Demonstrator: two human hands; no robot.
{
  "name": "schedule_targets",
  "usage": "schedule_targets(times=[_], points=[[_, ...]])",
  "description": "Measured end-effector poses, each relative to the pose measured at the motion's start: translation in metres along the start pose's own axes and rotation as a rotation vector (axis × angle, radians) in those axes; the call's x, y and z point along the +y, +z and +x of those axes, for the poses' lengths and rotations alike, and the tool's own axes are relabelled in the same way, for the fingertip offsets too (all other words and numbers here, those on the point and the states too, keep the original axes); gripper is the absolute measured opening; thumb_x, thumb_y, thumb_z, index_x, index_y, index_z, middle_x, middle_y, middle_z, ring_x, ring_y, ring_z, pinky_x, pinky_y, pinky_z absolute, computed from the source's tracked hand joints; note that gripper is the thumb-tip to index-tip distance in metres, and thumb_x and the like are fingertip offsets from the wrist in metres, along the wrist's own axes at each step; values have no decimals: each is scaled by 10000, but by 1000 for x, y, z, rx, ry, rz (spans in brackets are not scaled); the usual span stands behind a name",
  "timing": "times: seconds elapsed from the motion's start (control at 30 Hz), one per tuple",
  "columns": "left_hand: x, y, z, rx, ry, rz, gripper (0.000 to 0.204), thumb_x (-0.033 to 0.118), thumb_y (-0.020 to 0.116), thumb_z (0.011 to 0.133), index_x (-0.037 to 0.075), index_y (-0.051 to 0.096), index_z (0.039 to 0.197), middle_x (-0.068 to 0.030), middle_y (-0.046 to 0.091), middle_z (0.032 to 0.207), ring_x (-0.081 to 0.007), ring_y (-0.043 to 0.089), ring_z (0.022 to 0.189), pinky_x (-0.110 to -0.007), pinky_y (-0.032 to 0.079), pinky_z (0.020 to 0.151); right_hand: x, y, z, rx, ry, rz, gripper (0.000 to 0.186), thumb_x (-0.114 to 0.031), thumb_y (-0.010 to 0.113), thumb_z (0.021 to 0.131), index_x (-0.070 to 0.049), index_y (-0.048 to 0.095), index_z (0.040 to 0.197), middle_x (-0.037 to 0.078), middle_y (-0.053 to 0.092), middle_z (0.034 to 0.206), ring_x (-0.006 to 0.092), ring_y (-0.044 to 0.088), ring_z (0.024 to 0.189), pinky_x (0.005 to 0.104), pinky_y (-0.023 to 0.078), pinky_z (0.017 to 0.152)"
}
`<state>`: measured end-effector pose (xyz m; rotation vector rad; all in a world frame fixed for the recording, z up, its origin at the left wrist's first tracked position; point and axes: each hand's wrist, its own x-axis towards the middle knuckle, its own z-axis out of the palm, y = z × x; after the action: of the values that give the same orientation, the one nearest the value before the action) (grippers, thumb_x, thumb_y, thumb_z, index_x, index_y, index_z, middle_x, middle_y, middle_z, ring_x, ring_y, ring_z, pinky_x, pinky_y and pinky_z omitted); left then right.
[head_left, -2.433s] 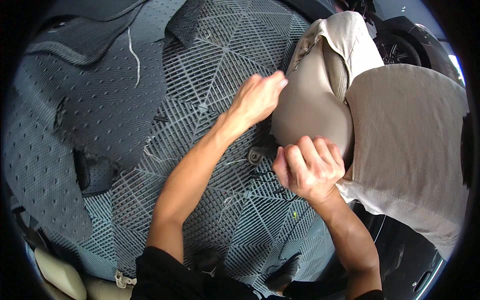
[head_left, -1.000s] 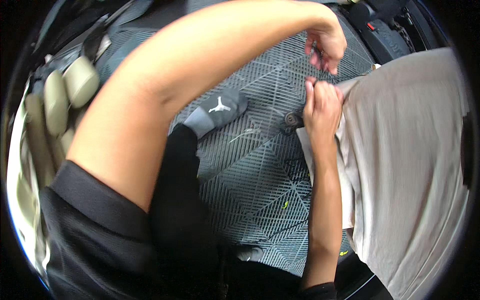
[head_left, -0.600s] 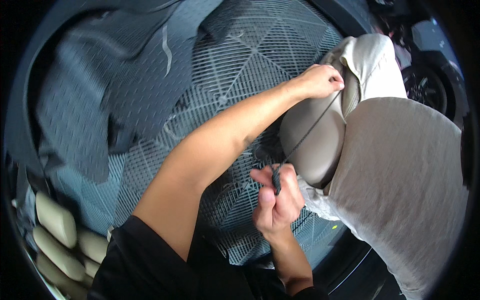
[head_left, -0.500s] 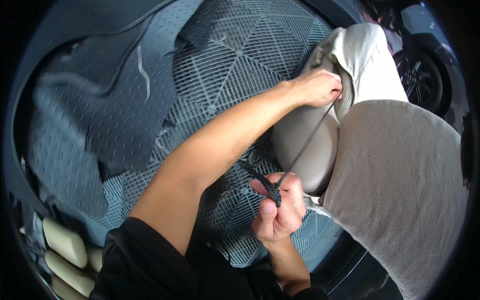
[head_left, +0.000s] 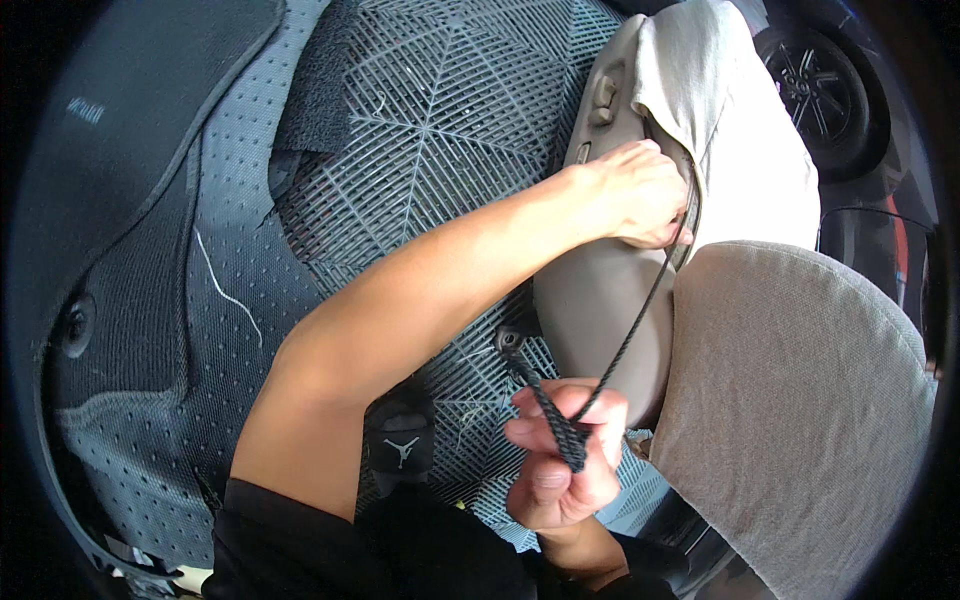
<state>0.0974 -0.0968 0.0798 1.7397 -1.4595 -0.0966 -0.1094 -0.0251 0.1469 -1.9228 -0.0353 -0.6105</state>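
A thin black cord [head_left: 632,338] stretches taut between my two hands beside a beige seat [head_left: 605,295]. My left hand [head_left: 640,195] is closed at the cord's upper end, pressed against the gap between the seat's side and its pale fabric cover [head_left: 755,130]. Its fingertips are partly hidden. Lower down, my right hand [head_left: 575,460] pinches a thick, braided-looking black part of the cord [head_left: 562,425] between thumb and fingers. This part slants up toward a dark metal bracket [head_left: 510,340] near the floor; I cannot tell whether they join.
Grey-brown fabric covers the seat part [head_left: 800,380] at right. Seat controls [head_left: 602,100] protrude from the seat's side. A lattice floor [head_left: 430,130] lies below, with dark car mats [head_left: 240,230] at left. A black slide sandal [head_left: 400,445] shows under my left arm. A car wheel [head_left: 815,85] stands at upper right.
The view has shifted, showing more of the mats and the sandal. My left hand has slid slightly down along the seat gap. My right hand keeps its pinch, and the cord stays taut.
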Motion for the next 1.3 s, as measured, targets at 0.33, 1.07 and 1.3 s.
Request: schedule_targets(times=[0.33, 1.07, 1.3], points=[[-9, 18, -17, 92, 136, 9, 175, 127, 534, 863, -11, 640, 846, -109, 618, 779, -259, 618, 817, -384, 491, 734, -6, -1, 7, 53, -38, 36, 179, -128, 677, 779, 48, 643, 768, 164, 568, 862, 248, 557, 711, 330, 491, 586], [19, 12, 14, -117, 74, -79, 129, 90, 646, 690, -18, 575, 685, -206, 591, 656, -354, 626, 689, -405, 512, 648, -13, -60, -6, -156, 84, -167, 265, -160, 764, 705, 28, 577, 705, 141, 586, 811, 259, 573, 688, 350, 466, 586], [4, 31, 16, -219, 31, -41, 201, 212, 588, 768, 36, 684, 768, -152, 675, 812, -339, 627, 837, -416, 503, 767, -47, -43, -13, 23, 115, -182, 323, -210, 671, 834, 107, 634, 886, 222, 616, 934, 288, 616, 832, 349, 517, 705]])
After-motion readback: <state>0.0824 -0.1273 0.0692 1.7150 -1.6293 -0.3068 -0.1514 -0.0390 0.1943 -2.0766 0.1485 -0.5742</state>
